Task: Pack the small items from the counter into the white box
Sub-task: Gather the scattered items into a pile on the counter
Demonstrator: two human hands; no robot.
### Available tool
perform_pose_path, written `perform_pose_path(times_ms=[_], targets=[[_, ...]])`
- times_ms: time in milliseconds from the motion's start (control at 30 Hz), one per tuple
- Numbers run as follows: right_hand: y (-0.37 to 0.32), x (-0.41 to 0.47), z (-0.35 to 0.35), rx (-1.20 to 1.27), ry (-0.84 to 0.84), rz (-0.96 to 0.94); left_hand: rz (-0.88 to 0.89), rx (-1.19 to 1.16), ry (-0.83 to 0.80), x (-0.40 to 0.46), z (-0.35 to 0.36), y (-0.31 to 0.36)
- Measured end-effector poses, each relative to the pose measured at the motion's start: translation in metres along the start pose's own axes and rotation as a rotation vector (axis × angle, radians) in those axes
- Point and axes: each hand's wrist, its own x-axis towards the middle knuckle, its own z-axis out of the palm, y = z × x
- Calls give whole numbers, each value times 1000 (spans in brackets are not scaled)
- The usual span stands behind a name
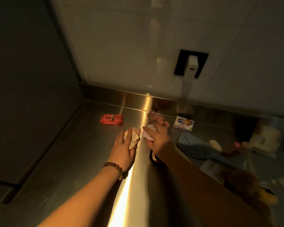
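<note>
My left hand (pixel 124 147), with a bead bracelet on its wrist, holds a pale ruffled scrunchie (pixel 135 138) against the steel counter (pixel 69 154). Just right of it, my right hand (pixel 157 136) grips a pale pink scrunchie (pixel 147 131). A red-checked scrunchie (pixel 159 119) lies right behind my right hand. A red packet (pixel 111 119) sits to the back left, and a small white and blue pack (pixel 184 124) to the back right. A light blue hairbrush (pixel 193 145) lies to the right. I see no white box in the frame.
A black round item (pixel 153 157) peeks out under my right forearm. Blurred small items and containers (pixel 262 136) crowd the right end of the counter. A white plug (pixel 191 68) sits in a black wall socket. A dark panel borders the counter on the left.
</note>
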Motion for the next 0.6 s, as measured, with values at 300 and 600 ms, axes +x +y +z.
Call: perform_pose_path(times_ms=[300, 600], targets=[[97, -21, -64, -12, 263, 264, 137, 20, -141, 54, 46, 62], [144, -22, -85, -69, 228, 486, 189, 134, -134, 75, 78, 93]])
